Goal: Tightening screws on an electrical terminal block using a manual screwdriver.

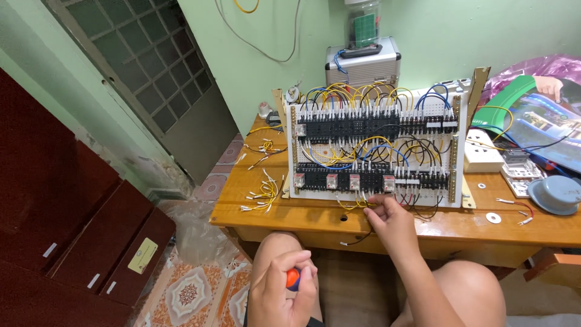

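Note:
A white perforated wiring board [437, 152] stands upright on a wooden table [302, 212]. It carries two rows of black relay bases [345, 128] joined by yellow, blue and black wires. My right hand [390, 219] reaches to the board's lower edge, its fingertips pinched on a yellow wire [362, 204] under the lower relay row. My left hand [283, 289] rests low by my knee, closed around a screwdriver with an orange and blue handle [293, 278].
Loose short wires [263, 195] lie on the table's left part. A metal case [363, 60] stands behind the board. At the right are a white socket block [482, 152], a grey round lid [555, 194], a washer [493, 217] and glossy posters [532, 115]. Dark red cabinets [60, 212] stand at the left.

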